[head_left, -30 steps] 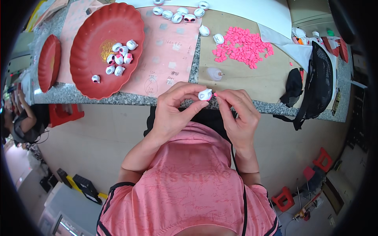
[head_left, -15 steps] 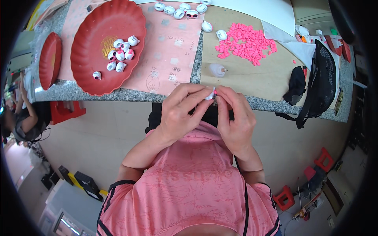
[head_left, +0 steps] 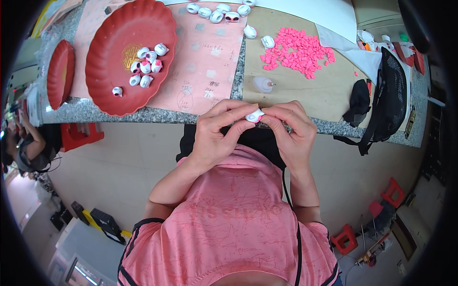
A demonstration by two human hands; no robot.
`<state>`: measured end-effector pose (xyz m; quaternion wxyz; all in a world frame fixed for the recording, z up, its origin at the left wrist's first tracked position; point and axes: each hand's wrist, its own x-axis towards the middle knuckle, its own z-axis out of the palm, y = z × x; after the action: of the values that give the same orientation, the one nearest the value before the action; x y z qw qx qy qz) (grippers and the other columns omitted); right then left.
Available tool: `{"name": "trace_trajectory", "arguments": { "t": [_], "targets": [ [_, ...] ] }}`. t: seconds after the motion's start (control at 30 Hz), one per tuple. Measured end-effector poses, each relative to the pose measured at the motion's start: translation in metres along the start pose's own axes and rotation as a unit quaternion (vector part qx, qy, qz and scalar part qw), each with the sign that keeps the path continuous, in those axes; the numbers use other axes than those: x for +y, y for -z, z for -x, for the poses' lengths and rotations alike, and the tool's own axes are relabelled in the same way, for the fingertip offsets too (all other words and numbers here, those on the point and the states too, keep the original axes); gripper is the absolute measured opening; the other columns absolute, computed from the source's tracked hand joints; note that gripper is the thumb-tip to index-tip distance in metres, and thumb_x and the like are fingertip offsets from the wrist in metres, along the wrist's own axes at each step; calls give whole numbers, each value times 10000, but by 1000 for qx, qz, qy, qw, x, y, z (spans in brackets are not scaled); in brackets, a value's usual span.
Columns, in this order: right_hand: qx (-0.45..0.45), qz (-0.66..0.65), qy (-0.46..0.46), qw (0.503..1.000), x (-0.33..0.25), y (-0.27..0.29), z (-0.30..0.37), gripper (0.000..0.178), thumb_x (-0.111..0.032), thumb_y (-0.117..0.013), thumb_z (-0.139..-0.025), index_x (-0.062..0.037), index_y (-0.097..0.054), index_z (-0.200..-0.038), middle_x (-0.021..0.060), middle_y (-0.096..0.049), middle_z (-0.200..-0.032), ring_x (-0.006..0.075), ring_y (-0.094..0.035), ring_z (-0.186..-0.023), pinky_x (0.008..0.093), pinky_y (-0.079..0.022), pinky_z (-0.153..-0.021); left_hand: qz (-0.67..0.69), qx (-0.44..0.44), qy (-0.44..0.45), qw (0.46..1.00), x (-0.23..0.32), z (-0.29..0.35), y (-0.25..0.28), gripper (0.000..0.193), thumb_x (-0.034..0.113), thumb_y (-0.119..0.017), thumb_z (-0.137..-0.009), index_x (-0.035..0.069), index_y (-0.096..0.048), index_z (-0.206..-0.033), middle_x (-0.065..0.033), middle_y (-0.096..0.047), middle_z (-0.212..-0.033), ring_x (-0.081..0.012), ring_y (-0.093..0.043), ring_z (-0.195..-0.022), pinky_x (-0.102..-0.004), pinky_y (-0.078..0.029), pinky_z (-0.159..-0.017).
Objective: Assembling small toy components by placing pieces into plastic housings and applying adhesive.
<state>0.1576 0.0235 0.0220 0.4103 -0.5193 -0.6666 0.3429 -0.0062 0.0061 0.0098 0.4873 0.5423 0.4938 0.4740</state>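
Note:
A small rounded white and pink toy part point(head_left: 254, 115) is between my hands at the near edge of the table. My left hand point(head_left: 213, 136) pinches its left side with thumb and fingers. My right hand point(head_left: 294, 136) presses thumb and forefinger on its right side, where pink shows. Just beyond my fingers, a small translucent bottle point(head_left: 263, 85) with a thin tip leans on the brown sheet. Farther back lies a heap of small bright pink pieces point(head_left: 298, 50). Similar white parts point(head_left: 267, 42) sit beside that heap.
A large red fluted tray point(head_left: 107, 52) at the left holds several white and pink parts. A smaller red dish point(head_left: 61, 74) stands beyond it. Several white parts point(head_left: 216, 16) line the back. A black mesh bag point(head_left: 391, 93) and black cloth point(head_left: 359, 104) lie at the right.
The toy part has turned and shows more of its white face and a pink lower edge. My right hand has shifted slightly right, its fingers now at the part's right side.

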Motion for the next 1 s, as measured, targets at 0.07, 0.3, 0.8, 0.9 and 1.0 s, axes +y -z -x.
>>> {"name": "trace_trajectory", "arguments": {
  "t": [0.07, 0.3, 0.8, 0.9, 1.0],
  "targets": [
    [1, 4, 17, 1000, 3, -3, 2, 105, 20, -690, -726, -3, -658, -823, 82, -626, -771, 175, -563, -699, 254, -435, -598, -23, -9, -13, 1000, -1, 0, 1, 292, -51, -660, -760, 20, -661, -1042, -98, -616, -979, -147, -600, -863, -240, -500, -717],
    [55, -3, 38, 998, 9, -15, 9, 93, 1, -697, -730, -5, -650, -809, 76, -613, -750, 177, -539, -675, 267, -418, -576, -72, -3, -42, 997, 1, -2, 1, 279, -48, -665, -741, 31, -677, -1008, -105, -637, -941, -160, -612, -848, -244, -503, -715],
    [84, -97, -14, 992, 10, -26, 8, 170, 2, -711, -722, -4, -630, -871, 82, -603, -848, 134, -531, -700, 242, -416, -584, -198, 145, -103, 964, 24, -8, 55, 252, -39, -682, -715, 12, -668, -962, -95, -633, -915, -209, -603, -865, -302, -467, -793],
    [116, -85, -31, 989, 18, -21, 4, 218, 0, -719, -714, -5, -620, -908, 93, -597, -902, 136, -536, -744, 248, -424, -614, -321, 291, -159, 887, 32, -27, 74, 261, -34, -682, -714, 19, -661, -969, -90, -624, -889, -225, -596, -847, -317, -463, -795],
    [140, -36, -43, 989, 25, -20, -7, 261, -4, -724, -709, -7, -609, -943, 101, -588, -964, 143, -546, -806, 258, -437, -653, -347, 251, -167, 888, 37, -47, 58, 276, -30, -664, -728, 16, -642, -999, -85, -612, -861, -202, -594, -785, -299, -472, -749]
  ]
}}
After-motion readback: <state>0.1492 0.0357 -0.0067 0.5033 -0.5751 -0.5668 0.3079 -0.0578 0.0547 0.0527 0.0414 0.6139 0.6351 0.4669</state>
